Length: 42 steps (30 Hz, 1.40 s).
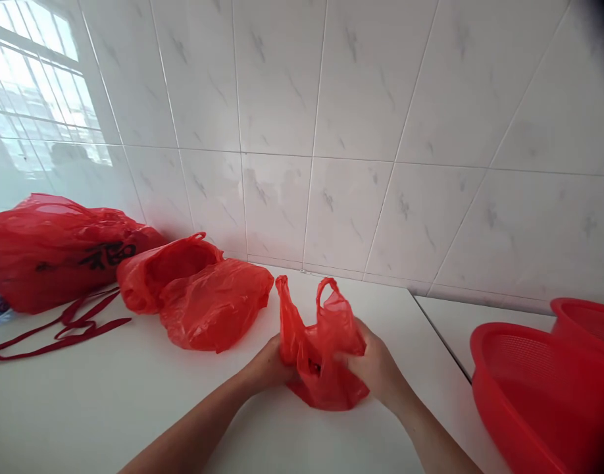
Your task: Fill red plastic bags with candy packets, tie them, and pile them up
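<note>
A red plastic bag (331, 368) with two loop handles stands upright on the white table in front of me. Through its opening a small dark patch shows, too little to name. My left hand (270, 365) grips the bag's left side, its fingertips hidden behind the plastic. On the opposite side my right hand (374, 362) is closed on the bag, with the thumb in front and the other fingers behind it.
Two more red plastic bags, an open one (168, 270) and a puffed one (216, 306), lie to the left. Beyond them is a large red bag (60, 253) with black lettering and dark red straps (79, 322). Red baskets (524, 388) stand at right. A tiled wall (302, 131) rises behind.
</note>
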Tool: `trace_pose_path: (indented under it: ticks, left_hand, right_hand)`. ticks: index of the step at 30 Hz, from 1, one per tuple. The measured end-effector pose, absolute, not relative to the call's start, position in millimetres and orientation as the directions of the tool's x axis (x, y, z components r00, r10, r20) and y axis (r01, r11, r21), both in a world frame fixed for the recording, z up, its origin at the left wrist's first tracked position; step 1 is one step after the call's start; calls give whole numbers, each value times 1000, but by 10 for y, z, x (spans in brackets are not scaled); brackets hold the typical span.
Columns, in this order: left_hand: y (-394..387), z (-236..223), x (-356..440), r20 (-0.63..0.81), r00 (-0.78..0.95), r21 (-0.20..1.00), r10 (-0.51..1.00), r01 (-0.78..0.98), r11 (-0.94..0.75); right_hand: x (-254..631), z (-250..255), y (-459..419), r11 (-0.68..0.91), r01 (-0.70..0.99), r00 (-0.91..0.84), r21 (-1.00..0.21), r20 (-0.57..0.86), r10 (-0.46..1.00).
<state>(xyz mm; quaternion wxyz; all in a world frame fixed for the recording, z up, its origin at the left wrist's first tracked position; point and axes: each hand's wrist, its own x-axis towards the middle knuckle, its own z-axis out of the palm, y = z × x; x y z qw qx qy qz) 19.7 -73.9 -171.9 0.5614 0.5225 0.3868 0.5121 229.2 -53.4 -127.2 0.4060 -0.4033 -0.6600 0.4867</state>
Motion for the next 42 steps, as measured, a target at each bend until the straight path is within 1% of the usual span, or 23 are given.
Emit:
trace_pose_path:
  ticks: [1, 3, 5, 6, 8, 10, 13, 15, 16, 18, 20, 21, 23, 24, 26, 27, 29, 31, 33, 35, 37, 39, 42]
  left_hand:
    - [-676, -1693, 261, 107, 126, 994, 986, -51, -102]
    - [-574, -1589, 372, 146, -5, 987, 989, 74, -145]
    - [-518, -1437, 446, 181, -111, 981, 977, 92, -172]
    - [-506, -1360, 469, 189, -135, 980, 973, 88, -178]
    - [-501, -1239, 493, 177, -105, 982, 979, 80, -170]
    - [-509, -1192, 510, 162, 0, 985, 987, 65, -161]
    - [-527, -1250, 555, 215, 153, 977, 965, -27, -213]
    - [-536, -1328, 597, 240, 148, 969, 959, -98, -227]
    - [-538, -1367, 617, 225, 122, 969, 967, -130, -209]
    - [-536, -1432, 650, 151, 84, 971, 985, -201, -132]
    - [-526, -1483, 672, 87, 91, 947, 992, -317, -54]
    - [-518, -1505, 678, 68, 95, 923, 993, -384, -27]
    - [-497, -1550, 683, 40, 64, 858, 997, -514, -2]
    - [-485, -1572, 682, 21, 40, 821, 999, -571, 6]
    - [-462, -1610, 674, -39, 21, 734, 999, -677, 43]
    - [-453, -1623, 668, -75, 26, 684, 997, -726, 70]
    - [-444, -1633, 652, -125, 69, 586, 990, -800, 130]
    - [-448, -1630, 641, -122, 132, 532, 984, -828, 177]
    - [-465, -1625, 645, -90, 183, 526, 979, -826, 203]
    - [-490, -1627, 669, -66, 198, 533, 978, -822, 202]
    - [-518, -1639, 705, -44, 223, 527, 974, -823, 212]
    - [-544, -1655, 738, -39, 248, 510, 968, -828, 233]
    - [-572, -1681, 756, -100, 211, 494, 972, -838, 232]
  right_hand:
    - [2307, -1290, -466, 143, 100, -293, -985, 109, 950]
    - [2367, -1327, -325, 50, -77, -173, -996, 63, 983]
    - [2452, -1368, -191, 19, -323, -88, -946, 49, 995]
    - [2497, -1393, -132, 9, -424, -77, -906, 46, 996]
    - [2572, -1459, -38, -19, -535, -97, -845, 39, 995]
    - [2614, -1536, 16, -52, -579, -135, -814, 32, 990]
    - [2610, -1609, 18, -100, -583, -194, -806, 19, 981]
    - [2588, -1584, -27, -108, -560, -236, -821, 33, 971]
    - [2580, -1548, -59, -104, -545, -261, -832, 51, 964]
    - [2575, -1438, -140, -92, -515, -328, -852, 97, 940]
    - [2582, -1308, -230, -90, -493, -418, -865, 145, 897]
    - [2585, -1248, -272, -96, -478, -465, -873, 158, 871]
    - [2579, -1155, -342, -110, -411, -525, -905, 137, 840]
    - [2567, -1127, -365, -110, -359, -533, -927, 107, 839]
    - [2533, -1108, -384, -95, -278, -483, -956, 53, 874]
    - [2513, -1115, -382, -90, -277, -443, -956, 44, 895]
    - [2482, -1147, -361, -114, -370, -381, -922, 39, 924]
    - [2466, -1185, -334, -188, -512, -356, -838, 8, 934]
    - [2459, -1217, -313, -276, -614, -352, -740, -57, 934]
    - [2449, -1239, -301, -340, -672, -359, -657, -112, 926]
    - [2431, -1254, -302, -368, -694, -384, -619, -114, 916]
    - [2409, -1267, -320, -334, -672, -396, -661, -60, 916]
    - [2376, -1290, -383, -161, -528, -357, -834, 46, 933]
